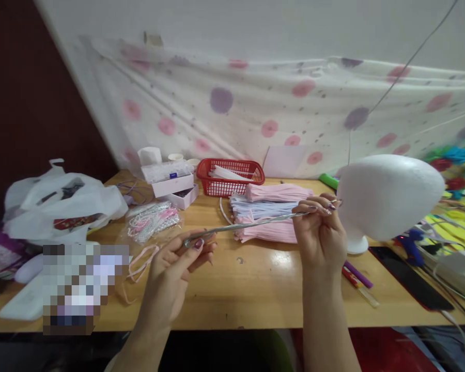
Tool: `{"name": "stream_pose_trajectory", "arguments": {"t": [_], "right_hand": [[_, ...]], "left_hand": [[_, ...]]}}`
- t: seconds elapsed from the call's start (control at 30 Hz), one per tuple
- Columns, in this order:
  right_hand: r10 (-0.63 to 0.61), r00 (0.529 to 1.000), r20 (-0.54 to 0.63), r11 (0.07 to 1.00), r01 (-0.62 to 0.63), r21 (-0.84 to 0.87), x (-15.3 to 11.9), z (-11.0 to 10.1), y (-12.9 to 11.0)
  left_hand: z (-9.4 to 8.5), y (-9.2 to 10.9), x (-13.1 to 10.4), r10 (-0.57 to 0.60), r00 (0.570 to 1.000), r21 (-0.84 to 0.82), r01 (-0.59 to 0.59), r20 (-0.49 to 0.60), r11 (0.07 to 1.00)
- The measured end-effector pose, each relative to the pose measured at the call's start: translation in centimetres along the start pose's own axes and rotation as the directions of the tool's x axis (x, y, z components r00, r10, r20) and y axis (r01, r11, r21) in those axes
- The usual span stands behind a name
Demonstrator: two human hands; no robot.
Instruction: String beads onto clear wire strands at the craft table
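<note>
A thin strand of silvery twisted wire stretches between my two hands above the table. My left hand pinches its looped left end between thumb and fingers. Higher up, my right hand grips the other end with the fingertips, and the wire slants upward toward it. Behind the wire lie bundles of pink strips and pale blue strips, partly covered by my right hand. A white foam head stands just right of my right hand.
A red basket and small white boxes stand at the back. Bagged beads and a white plastic bag lie left. On the right are a black phone, a blue glue gun, a purple pen and cables.
</note>
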State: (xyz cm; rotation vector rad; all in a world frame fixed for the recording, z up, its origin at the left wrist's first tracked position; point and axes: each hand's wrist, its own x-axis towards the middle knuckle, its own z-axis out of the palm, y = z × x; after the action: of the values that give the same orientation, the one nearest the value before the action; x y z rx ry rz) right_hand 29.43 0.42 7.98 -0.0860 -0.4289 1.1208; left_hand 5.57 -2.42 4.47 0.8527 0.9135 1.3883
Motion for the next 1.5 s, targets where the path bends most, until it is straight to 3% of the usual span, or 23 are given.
{"name": "stream_pose_trajectory", "arguments": {"t": [0.17,0.3,0.4,0.53,0.6,0.73,0.8,0.87,0.93,1.03,1.1,1.17,1.27,1.37,1.5], "right_hand": [[-0.024,0.993,-0.112,0.997,0.014,-0.082,-0.1,0.1,0.1],[0.029,0.969,-0.246,0.984,-0.071,-0.164,-0.2,-0.5,0.0],[0.07,0.957,-0.283,0.981,-0.117,-0.152,0.1,-1.1,-0.1],[0.034,0.931,-0.365,0.98,-0.103,-0.172,0.7,-1.5,0.1],[0.005,0.924,-0.383,0.982,-0.076,-0.171,0.8,-1.5,0.3],[-0.093,0.917,-0.387,0.99,0.045,-0.131,0.7,-1.0,0.7],[-0.129,0.907,-0.4,0.988,0.086,-0.125,0.7,-0.7,0.9],[-0.142,0.895,-0.422,0.987,0.098,-0.125,0.8,-0.4,1.2],[-0.179,0.882,-0.435,0.981,0.125,-0.151,1.0,0.0,1.5],[-0.277,0.868,-0.412,0.952,0.19,-0.239,1.2,0.5,1.8],[-0.32,0.87,-0.375,0.932,0.217,-0.292,1.2,0.8,2.0],[-0.353,0.88,-0.317,0.907,0.239,-0.345,1.2,1.0,2.0],[-0.408,0.888,-0.212,0.86,0.295,-0.417,1.2,1.5,2.0],[-0.422,0.901,-0.102,0.828,0.338,-0.447,1.2,2.4,1.9],[-0.351,0.936,-0.001,0.85,0.319,-0.419,1.3,3.7,1.5]], "left_hand": [[-0.1,-0.2,0.2,0.181,0.983,0.053,-0.178,-0.04,0.983],[-0.1,0.2,-0.6,0.405,0.913,0.293,-0.4,0.045,0.869],[-0.6,0.2,-0.9,0.491,0.826,0.456,-0.562,0.276,0.69],[-1.3,-0.2,-0.8,0.42,0.701,0.514,-0.711,0.577,0.48],[-1.4,-0.3,-0.6,0.413,0.634,0.509,-0.772,0.654,0.38],[-1.1,-0.7,-0.3,0.509,0.444,0.434,-0.889,0.737,0.148],[-0.8,-1.2,-0.3,0.564,0.405,0.442,-0.894,0.72,0.079],[-0.6,-1.8,-0.5,0.591,0.479,0.508,-0.851,0.649,0.132],[-0.3,-2.4,-0.8,0.558,0.641,0.587,-0.75,0.527,0.305],[0.0,-3.0,-1.0,0.357,0.888,0.602,-0.459,0.29,0.653],[0.2,-3.2,-0.8,0.176,0.966,0.521,-0.25,0.188,0.816],[0.3,-3.4,-0.4,0.027,0.988,0.43,-0.09,0.151,0.898],[0.4,-3.8,0.3,-0.147,0.978,0.313,0.093,0.151,0.945],[0.6,-4.3,0.8,-0.301,0.935,0.215,0.26,0.189,0.941],[0.5,-5.0,1.3,-0.433,0.854,0.098,0.423,0.29,0.901]]}}
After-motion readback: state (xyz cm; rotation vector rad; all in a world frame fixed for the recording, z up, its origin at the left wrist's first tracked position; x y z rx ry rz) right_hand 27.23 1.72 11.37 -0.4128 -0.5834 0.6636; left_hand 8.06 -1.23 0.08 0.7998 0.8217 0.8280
